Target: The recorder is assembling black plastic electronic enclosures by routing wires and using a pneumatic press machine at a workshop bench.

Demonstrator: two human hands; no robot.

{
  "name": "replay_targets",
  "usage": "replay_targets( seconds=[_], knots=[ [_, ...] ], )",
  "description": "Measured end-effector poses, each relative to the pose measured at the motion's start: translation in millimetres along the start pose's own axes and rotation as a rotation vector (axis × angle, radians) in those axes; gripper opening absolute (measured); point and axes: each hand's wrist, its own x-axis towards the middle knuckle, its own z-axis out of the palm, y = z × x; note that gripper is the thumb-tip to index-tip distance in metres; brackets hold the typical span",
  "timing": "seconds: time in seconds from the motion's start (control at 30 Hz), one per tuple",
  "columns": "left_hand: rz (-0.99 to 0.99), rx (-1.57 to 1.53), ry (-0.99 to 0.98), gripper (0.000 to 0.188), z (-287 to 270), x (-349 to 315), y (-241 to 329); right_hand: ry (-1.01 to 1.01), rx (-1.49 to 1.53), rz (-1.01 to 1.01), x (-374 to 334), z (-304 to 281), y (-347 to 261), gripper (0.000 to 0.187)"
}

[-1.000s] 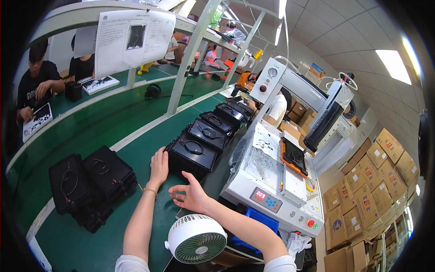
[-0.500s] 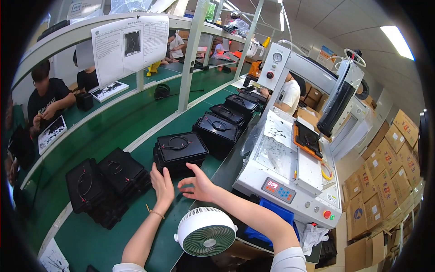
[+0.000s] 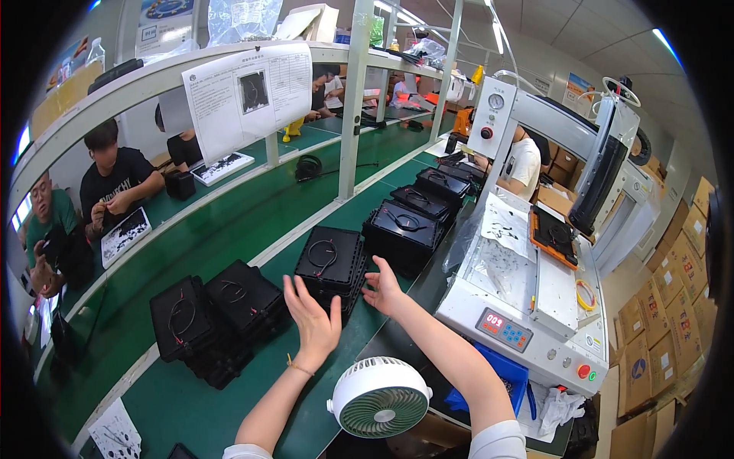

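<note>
A stack of black plastic cases (image 3: pixel 330 252), with a looped thin cable on its top lid, stands on the green bench in front of me. My left hand (image 3: pixel 313 325) is at its near left side, fingers spread and palm toward the stack. On the other side, my right hand (image 3: pixel 384 289) is beside the near right corner, fingers apart and slightly bent. Neither hand grips anything; whether fingertips touch the cases I cannot tell. More stacked black cases with cables (image 3: pixel 183 317) lie to the left, and another row (image 3: pixel 404 222) runs away beyond the middle stack.
A white fan (image 3: pixel 382 398) stands near the bench edge below my hands. On the right is a white machine (image 3: pixel 489 298) with a control panel and an orange fixture (image 3: pixel 552 239). Co-workers sit across the green belt (image 3: pixel 267 200). Cartons (image 3: pixel 673 329) are piled far right.
The middle stack has turned, its long side now running away from me. My hands have come away from its near side to either side of it. The whole view has shifted.
</note>
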Motion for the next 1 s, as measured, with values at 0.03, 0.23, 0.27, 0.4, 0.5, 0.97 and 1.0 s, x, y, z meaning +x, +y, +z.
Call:
replay_targets(
  seconds=[0.03, 0.23, 0.27, 0.4, 0.5, 0.97, 1.0],
  knots=[
    [-0.044, -0.027, -0.003, 0.082, 2, 5, -7, -0.047, -0.034, 0.02, -4, 3, 2, 0.071],
    [-0.206, -0.063, -0.046, 0.081, 15, 8, -14, -0.063, -0.132, 0.102, -20, 15, 1, 0.087],
    [-0.197, -0.131, -0.061, 0.082, 16, 8, -15, -0.062, -0.137, 0.103, -24, 17, -1, 0.087],
    [-0.174, -0.211, -0.086, 0.083, 14, 1, -4, -0.117, -0.121, 0.027, -46, 31, -12, 0.078],
    [-0.209, -0.168, -0.069, 0.083, 20, -8, 3, -0.168, -0.028, -0.018, -59, 42, -18, 0.059],
    [-0.561, -0.214, -0.148, 0.071, 40, -28, 0, -0.227, -0.183, -0.136, -18, 35, -24, 0.056],
    [-0.537, -0.213, -0.127, 0.072, 42, -31, 3, -0.223, -0.22, -0.113, -22, 37, -32, 0.058]
  ],
)
